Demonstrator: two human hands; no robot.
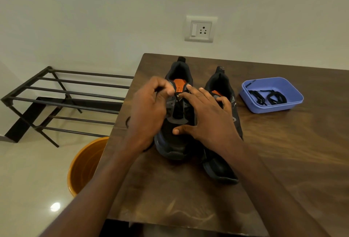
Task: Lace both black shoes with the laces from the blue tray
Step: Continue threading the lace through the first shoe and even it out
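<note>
At the far left a black metal rack [62, 100] stands on the pale floor, and an orange bucket [85, 165] sits just beside the worktop [283, 151] edge. The left hand [149, 112] comes up over the near shoe [175, 123], a black trainer with an orange tongue patch; the patch carries dark lettering too small to read. This hand's grip is closed: thumb and forefinger pinch a black lace [177, 100] at the upper eyelets, the remaining fingers curled in. The lace runs down the middle of the tongue. The right hand [209, 121] lies spread across both shoes with its grip wide and holding nothing; its forefinger points at the lace near the top eyelets, its thumb rests on the toe area of the near shoe, and its outer fingers reach over the second shoe [224, 123]. That second black shoe stands touching the first, toe toward the camera, with faint pale marks on its side that cannot be read. On the wall behind is a white switch and socket plate [200, 29]. Farther right, well apart from the shoes, the blue tray [272, 108] sits on the worktop with coiled black laces [268, 97] inside.
</note>
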